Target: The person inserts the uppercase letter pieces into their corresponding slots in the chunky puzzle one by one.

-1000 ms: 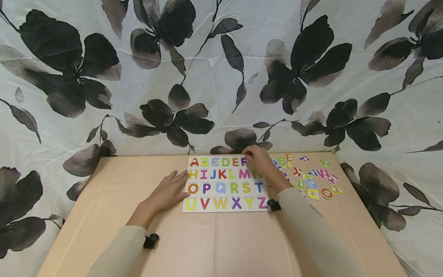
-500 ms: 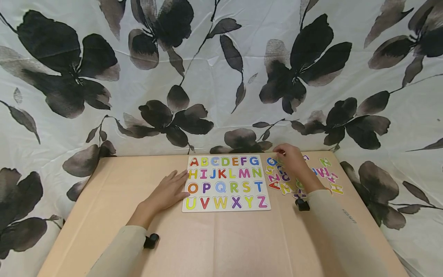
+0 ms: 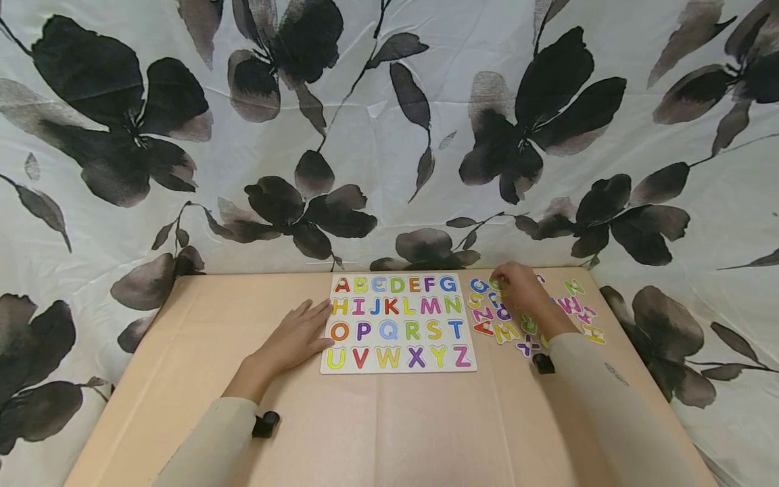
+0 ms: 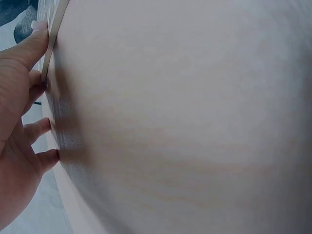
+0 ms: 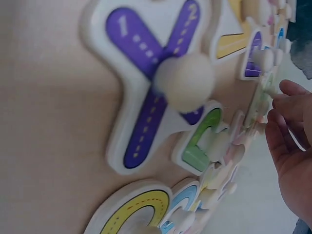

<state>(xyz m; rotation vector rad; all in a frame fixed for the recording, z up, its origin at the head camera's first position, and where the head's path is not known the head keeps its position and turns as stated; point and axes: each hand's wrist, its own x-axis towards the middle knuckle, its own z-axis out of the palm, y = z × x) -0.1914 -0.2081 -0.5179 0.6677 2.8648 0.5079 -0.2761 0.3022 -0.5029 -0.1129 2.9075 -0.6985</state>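
Observation:
A white alphabet puzzle board (image 3: 398, 369) with coloured letters A to Z lies at the back middle of the table. Along its left edge rests my left hand (image 3: 298, 335), fingers extended; in the left wrist view the fingertips touch the thin board edge (image 4: 52, 44). To the board's right, my right hand (image 3: 517, 287) reaches over a cluster of loose letter pieces. Its thumb and fingers pinch the knob of a green letter piece (image 5: 267, 93), mostly hidden beyond other pieces in the right wrist view. A purple X piece (image 3: 527, 345) with a round knob lies closest to that wrist.
More knobbed letter pieces lie around the right hand, such as a red A (image 3: 483, 327), a yellow M (image 3: 506, 332) and a pink piece (image 3: 569, 305). The light wooden table (image 3: 389, 433) ends at a floral cloth backdrop (image 3: 426, 135).
My right hand has moved right, from the F and G at the board's top right to the loose pieces, then slightly lower. The left hand has stayed at the board's left edge.

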